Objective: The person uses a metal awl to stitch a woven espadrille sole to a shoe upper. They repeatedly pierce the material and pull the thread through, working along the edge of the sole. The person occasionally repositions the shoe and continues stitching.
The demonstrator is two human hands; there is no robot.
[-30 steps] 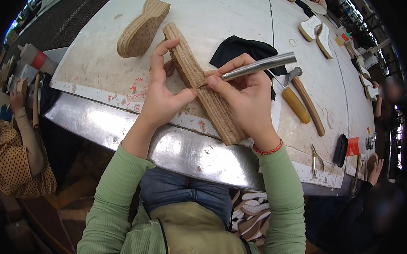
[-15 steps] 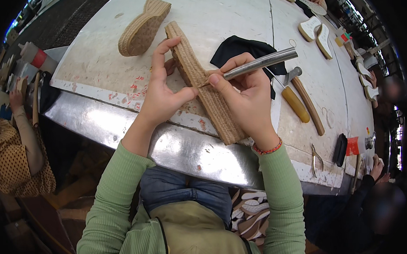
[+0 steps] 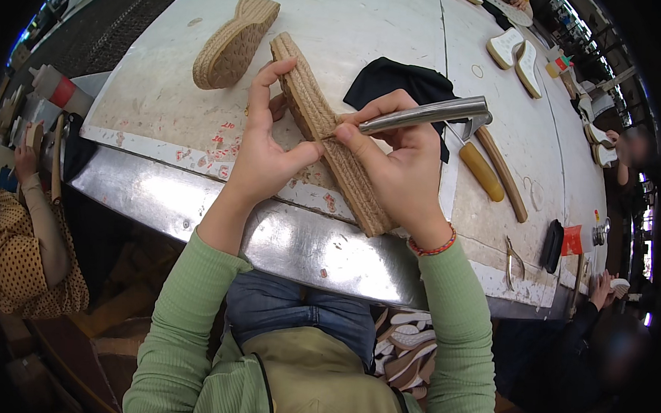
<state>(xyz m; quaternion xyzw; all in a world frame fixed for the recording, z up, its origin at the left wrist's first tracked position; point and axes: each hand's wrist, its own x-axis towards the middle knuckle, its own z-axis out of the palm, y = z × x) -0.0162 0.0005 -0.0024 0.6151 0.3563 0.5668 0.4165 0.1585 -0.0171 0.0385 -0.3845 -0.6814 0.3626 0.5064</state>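
We steady a rope-braided wedge sole point(image 3: 350, 181) in our left hand point(image 3: 262, 162) and bring a metal-handled tool point(image 3: 425, 116) to it with our right hand point(image 3: 404, 158).
Our right fingers close around the tool near its thin tip, which meets the braid just beside our left thumb; our left fingers clasp the sole's left side, over the near part of the white table point(image 3: 321, 19). Farther left lies a second wedge sole point(image 3: 230, 48); beyond our right hand, a black cloth point(image 3: 393, 79); to the right, a yellow handle point(image 3: 482, 172), a hammer point(image 3: 505, 178) and, nearer, pliers point(image 3: 512, 265).
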